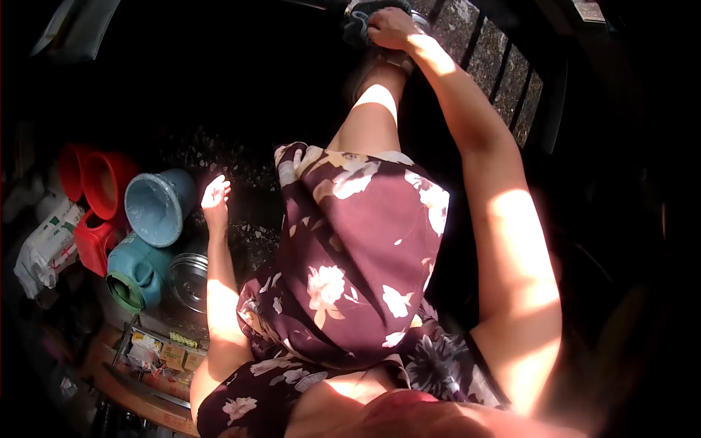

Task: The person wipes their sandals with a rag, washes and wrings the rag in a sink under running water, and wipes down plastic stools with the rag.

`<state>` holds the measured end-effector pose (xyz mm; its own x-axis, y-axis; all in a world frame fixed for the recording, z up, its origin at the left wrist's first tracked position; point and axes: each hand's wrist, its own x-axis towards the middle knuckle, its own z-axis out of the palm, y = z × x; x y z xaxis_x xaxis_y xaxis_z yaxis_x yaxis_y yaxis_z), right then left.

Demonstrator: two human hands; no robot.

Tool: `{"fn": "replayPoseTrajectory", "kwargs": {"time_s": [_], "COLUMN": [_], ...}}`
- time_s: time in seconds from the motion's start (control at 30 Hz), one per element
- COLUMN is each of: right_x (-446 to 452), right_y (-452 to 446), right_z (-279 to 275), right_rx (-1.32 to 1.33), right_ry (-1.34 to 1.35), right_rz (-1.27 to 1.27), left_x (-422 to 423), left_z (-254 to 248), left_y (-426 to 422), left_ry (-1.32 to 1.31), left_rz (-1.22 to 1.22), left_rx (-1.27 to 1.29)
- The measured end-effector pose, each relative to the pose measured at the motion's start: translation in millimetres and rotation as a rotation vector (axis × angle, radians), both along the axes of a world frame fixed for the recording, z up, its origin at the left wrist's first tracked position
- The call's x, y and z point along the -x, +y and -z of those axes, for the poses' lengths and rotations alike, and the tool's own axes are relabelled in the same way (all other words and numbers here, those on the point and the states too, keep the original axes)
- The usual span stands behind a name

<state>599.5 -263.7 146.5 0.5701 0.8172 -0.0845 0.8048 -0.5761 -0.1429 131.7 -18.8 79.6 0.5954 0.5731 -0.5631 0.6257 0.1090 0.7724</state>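
My right hand (393, 29) reaches far forward, beyond my lower leg. Its fingers are closed on a dark grey-blue bundle (356, 28) that looks like cloth; its exact kind is hard to make out. A shiny round rim (420, 22) shows partly behind that hand. My left hand (216, 193) is held out at my left side in bright light, fingers loosely spread and holding nothing. Nearest to it is a light blue bucket (155, 209) lying tipped, its mouth facing me. Dark floral fabric (365, 255) covers my lap and knee.
Red buckets (106, 186), a red container (95, 244), a teal jug (139, 270), round metal lids (188, 281) and a white plastic bag (47, 252) crowd the left. Small boxes (173, 358) lie near a wooden edge (139, 394). Stone slabs (488, 58) run at the upper right; deep shadow hides much else.
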Motion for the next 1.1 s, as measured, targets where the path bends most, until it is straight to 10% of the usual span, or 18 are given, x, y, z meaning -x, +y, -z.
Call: {"fn": "replayPoseTrajectory", "kwargs": {"time_s": [0.13,0.33,0.53,0.8,1.1], "right_x": [68.8,16.3,48.0,37.9,206.2], "right_y": [8.9,-33.9,-13.3,-42.4,-14.7], "right_z": [-9.0,-19.1,-29.5,28.9,47.8], "right_rx": [0.377,-0.009,0.298,-0.702,-1.754], "right_ry": [0.22,-0.205,0.173,-0.222,1.052], "right_rz": [-0.113,0.071,-0.232,0.78,1.642], "left_x": [-14.9,-13.8,-36.5,-8.1,75.0], "left_z": [-7.7,1.3,12.1,23.8,0.4], "left_y": [-3.8,-1.8,-7.0,16.3,20.5], "left_ry": [-0.043,-0.142,-0.471,-0.198,0.204], "left_rz": [-0.055,0.025,-0.037,0.171,0.185], "left_rx": [0.035,-0.027,0.3,-0.125,-0.141]}}
